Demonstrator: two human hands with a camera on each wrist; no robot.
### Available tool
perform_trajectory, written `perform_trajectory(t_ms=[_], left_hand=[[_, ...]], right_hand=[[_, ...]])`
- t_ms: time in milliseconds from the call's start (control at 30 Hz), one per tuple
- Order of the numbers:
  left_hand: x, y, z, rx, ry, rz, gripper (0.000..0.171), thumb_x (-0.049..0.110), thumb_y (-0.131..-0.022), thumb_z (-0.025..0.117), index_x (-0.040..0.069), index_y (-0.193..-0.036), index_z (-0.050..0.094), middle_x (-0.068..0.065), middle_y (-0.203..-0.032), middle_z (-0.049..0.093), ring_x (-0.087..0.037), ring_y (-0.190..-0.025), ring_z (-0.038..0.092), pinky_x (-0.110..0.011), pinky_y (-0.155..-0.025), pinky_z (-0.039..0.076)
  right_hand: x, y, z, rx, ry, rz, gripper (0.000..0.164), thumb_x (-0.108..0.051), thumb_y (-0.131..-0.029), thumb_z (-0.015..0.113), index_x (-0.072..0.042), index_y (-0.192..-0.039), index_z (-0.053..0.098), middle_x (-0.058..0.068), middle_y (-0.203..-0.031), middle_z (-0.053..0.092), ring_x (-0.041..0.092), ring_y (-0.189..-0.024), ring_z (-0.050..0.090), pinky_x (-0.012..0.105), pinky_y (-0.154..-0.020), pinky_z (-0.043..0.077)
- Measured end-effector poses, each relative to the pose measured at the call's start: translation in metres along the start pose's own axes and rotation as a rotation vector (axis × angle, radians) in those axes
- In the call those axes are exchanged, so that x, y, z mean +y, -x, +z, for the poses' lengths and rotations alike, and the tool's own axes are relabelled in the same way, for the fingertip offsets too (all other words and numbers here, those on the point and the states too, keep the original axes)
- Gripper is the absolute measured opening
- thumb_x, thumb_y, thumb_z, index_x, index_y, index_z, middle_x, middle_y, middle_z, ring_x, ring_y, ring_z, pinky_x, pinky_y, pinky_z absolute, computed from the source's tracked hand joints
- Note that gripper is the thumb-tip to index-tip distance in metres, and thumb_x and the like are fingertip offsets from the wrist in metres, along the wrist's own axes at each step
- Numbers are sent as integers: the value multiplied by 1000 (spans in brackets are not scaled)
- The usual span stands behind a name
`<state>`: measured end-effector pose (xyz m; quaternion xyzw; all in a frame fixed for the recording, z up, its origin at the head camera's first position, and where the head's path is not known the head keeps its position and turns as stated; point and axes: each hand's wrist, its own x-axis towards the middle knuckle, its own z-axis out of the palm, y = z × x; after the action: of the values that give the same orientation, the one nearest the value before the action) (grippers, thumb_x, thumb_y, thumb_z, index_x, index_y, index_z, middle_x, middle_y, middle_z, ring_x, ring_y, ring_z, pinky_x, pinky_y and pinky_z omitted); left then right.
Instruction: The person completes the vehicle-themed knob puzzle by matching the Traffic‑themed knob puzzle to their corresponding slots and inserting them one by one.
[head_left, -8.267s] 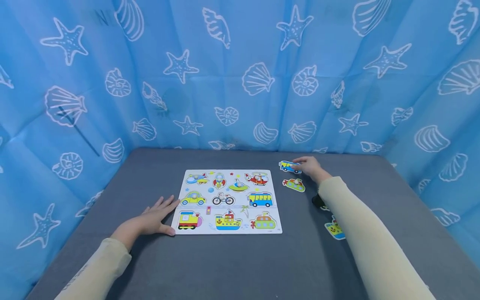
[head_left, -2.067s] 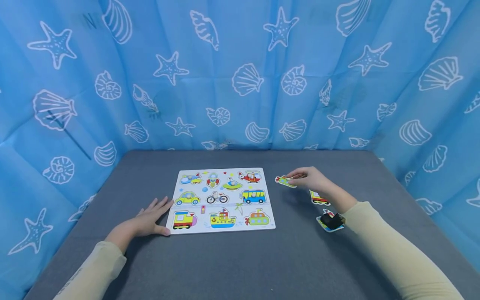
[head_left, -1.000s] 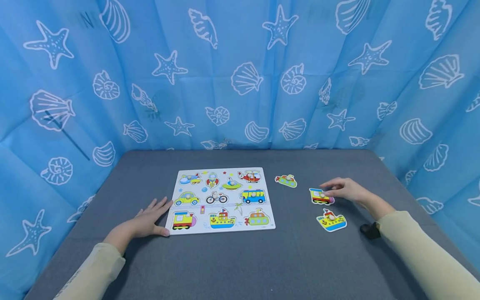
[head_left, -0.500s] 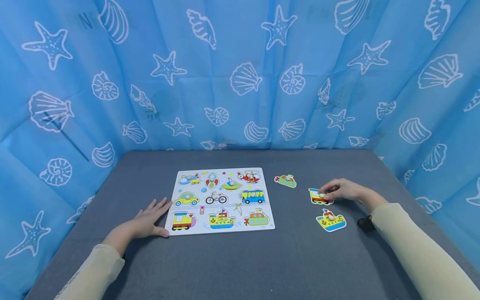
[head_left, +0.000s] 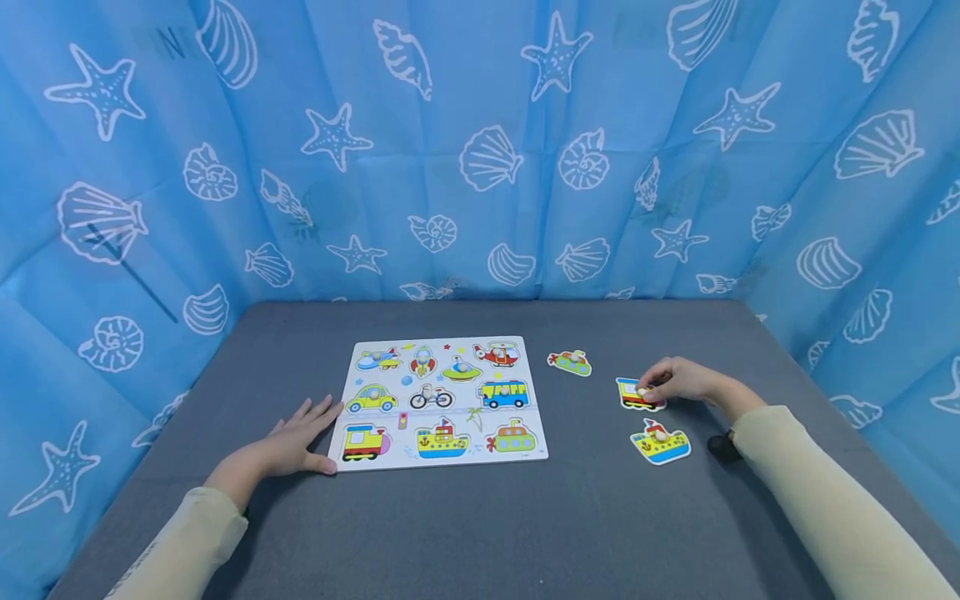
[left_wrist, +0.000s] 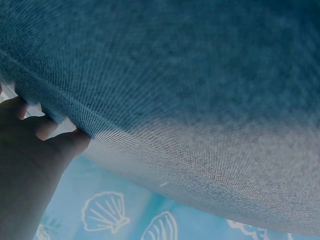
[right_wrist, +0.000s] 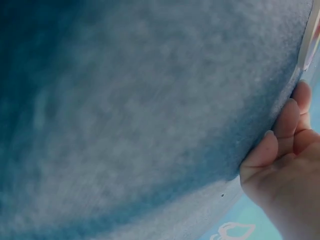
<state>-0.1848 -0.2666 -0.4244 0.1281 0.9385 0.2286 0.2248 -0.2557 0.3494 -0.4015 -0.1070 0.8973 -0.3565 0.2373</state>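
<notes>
A white puzzle board (head_left: 480,414) printed with vehicles lies left of centre on the table in the head view. My left hand (head_left: 292,442) rests at its left edge, fingers spread and straight. To the right of the board, my right hand (head_left: 686,381) pinches the knob of a train puzzle piece (head_left: 632,396), which lies on the cloth; the fingers cover its right part. Just in front lies a ship piece (head_left: 662,443), and a submarine piece (head_left: 570,362) sits nearer the board. A bus piece (head_left: 504,393) with a knob is in the board's right side.
The pieces lie on a grey cloth-covered table (head_left: 480,533). A blue curtain (head_left: 450,167) with white shells and starfish hangs behind and at both sides. A dark object (head_left: 723,447) is at my right wrist.
The bus piece, earlier in my right hand beyond the board, now sits in it. My right hand left the submarine piece and moved right to the train piece. My left hand stayed at the board.
</notes>
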Motion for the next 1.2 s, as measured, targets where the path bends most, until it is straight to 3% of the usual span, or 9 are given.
perform_trajectory(t_ms=[400,633,800,1200], left_hand=[[10,8,-5,-14,-20,-8,112,55,-75,76,3,-154,16,-29,-157,5,-53,-140,-7,-73,-104,-2],[12,8,-4,-11,-36,-8,109,52,-76,76,4,-154,16,-28,-158,6,-53,-141,-6,-73,-104,-1],[13,8,-4,-12,-29,-5,110,52,-76,76,4,-154,16,-28,-158,7,-53,-141,-6,-73,-104,-1],[15,9,-5,-16,-19,-15,111,53,-76,76,3,-154,16,-29,-157,6,-53,-141,-6,-73,-105,-1]], right_hand=[[-2,-4,4,9,18,6,21,-17,-90,71,2,-97,69,16,-110,49,30,-100,41,37,-77,37],[-4,0,5,35,-12,46,26,-18,-93,67,4,-107,66,14,-107,61,26,-96,51,36,-79,43],[-7,5,5,81,-65,74,32,-20,-94,66,6,-114,64,15,-111,60,26,-97,51,36,-78,43],[-36,14,4,100,-58,10,33,-22,-94,66,7,-112,65,5,-98,63,22,-90,52,42,-82,44]])
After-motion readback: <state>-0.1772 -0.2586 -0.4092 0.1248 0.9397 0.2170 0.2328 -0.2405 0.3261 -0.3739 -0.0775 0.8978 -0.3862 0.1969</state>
